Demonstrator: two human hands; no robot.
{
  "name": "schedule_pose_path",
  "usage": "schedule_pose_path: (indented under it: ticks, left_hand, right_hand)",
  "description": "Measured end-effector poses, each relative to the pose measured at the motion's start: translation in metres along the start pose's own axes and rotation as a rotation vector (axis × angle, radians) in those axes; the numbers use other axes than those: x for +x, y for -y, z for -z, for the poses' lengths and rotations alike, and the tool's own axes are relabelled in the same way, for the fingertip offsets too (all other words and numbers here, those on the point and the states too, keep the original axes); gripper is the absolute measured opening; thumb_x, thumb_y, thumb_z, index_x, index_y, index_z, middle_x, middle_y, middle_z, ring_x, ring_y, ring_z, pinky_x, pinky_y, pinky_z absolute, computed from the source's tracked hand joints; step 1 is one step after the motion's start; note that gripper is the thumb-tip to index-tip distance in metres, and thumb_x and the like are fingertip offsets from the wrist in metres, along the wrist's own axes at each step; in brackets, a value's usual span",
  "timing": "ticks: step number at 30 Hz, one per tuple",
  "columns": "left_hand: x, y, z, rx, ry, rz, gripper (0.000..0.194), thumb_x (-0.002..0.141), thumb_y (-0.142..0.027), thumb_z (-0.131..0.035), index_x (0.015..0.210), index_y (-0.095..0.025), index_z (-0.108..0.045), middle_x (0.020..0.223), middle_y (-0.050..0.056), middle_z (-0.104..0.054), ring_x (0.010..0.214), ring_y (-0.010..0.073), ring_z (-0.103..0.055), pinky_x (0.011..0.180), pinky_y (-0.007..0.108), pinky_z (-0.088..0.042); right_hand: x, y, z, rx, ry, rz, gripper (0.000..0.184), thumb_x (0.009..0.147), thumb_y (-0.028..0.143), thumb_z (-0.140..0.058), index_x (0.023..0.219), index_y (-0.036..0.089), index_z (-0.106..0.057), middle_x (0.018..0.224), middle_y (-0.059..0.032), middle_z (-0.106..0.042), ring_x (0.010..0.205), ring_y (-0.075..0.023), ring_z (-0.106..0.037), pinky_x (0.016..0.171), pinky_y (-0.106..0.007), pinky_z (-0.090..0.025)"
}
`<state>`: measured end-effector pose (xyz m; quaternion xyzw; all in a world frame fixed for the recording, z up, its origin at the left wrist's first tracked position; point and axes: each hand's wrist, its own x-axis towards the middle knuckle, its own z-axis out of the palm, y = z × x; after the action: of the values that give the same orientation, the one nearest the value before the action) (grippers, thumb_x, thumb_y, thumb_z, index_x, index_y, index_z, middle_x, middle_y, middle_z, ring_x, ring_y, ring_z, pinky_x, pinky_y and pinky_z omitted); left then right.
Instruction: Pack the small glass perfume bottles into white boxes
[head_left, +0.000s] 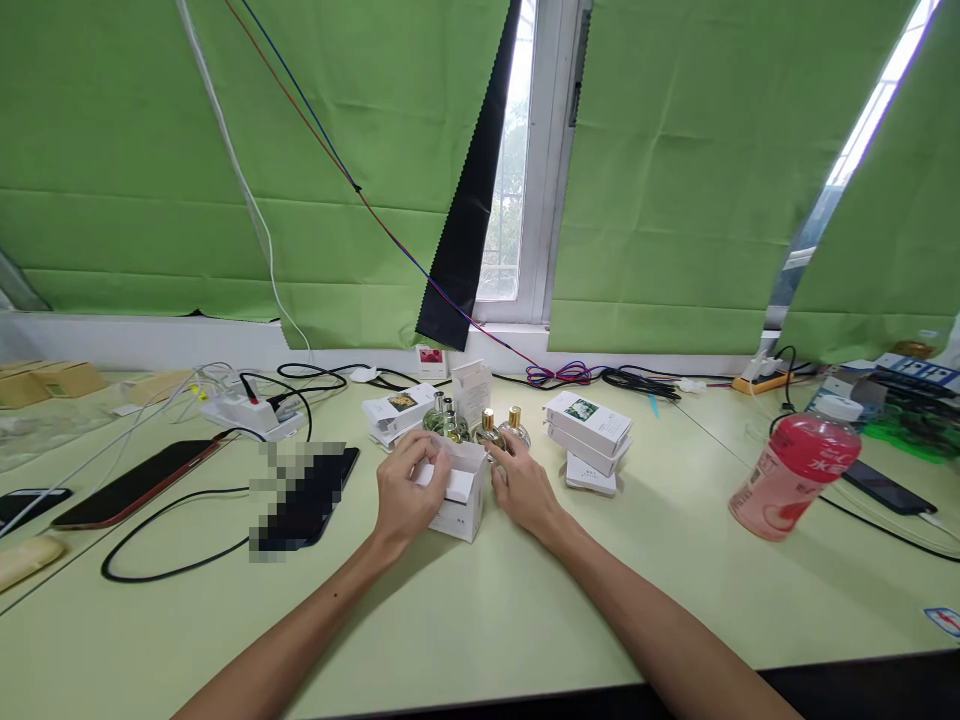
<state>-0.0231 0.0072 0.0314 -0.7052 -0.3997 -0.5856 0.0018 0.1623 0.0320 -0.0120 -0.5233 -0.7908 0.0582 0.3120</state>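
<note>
My left hand [412, 485] grips a small white carton [459, 505] with its top flap up, standing on the table. Beside it, my right hand [525, 487] reaches forward with its fingers extended at the small glass perfume bottles. One gold-capped perfume bottle [488, 428] is right at those fingertips, and another gold-capped bottle [515, 420] stands just behind, partly hidden by the hand. Several bottles with silver-looking caps [448, 408] cluster behind the carton. An upright white box [472, 390] stands at the back of the group.
White cartons are stacked right [590, 425] and left [399, 405]. A tilted pink drink bottle [795, 470] is farther right. Phones [142, 482], a black cable [180, 493] and a power strip [251, 412] lie left. Wires run along the wall below green blinds [675, 180].
</note>
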Motion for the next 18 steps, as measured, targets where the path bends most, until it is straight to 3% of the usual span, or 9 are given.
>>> schedule_pose_path:
  ticks: [11,18]
  left_hand:
    - [-0.004,-0.014,0.000,-0.046,0.144,-0.092,0.020,0.089,-0.022,-0.054,0.070,-0.021,-0.047,0.086,0.005,-0.062,0.081,0.0178,-0.060,0.071,0.028,-0.046]
    - [-0.008,-0.012,-0.002,-0.058,0.213,-0.045,0.010,0.088,-0.024,-0.054,0.079,-0.021,-0.052,0.097,0.009,-0.066,0.088,0.0200,-0.062,0.075,0.031,-0.050]
  right_hand:
    - [-0.003,0.006,0.011,-0.004,-0.008,-0.048,0.045,0.089,0.013,-0.051,0.130,0.026,-0.063,0.138,-0.0111,-0.053,0.106,-0.0230,-0.067,0.085,-0.032,-0.055]
    - [-0.010,0.013,0.017,-0.028,-0.071,-0.104,0.037,0.087,0.011,-0.052,0.116,0.026,-0.070,0.131,-0.0093,-0.060,0.084,-0.0199,-0.070,0.071,-0.030,-0.053]
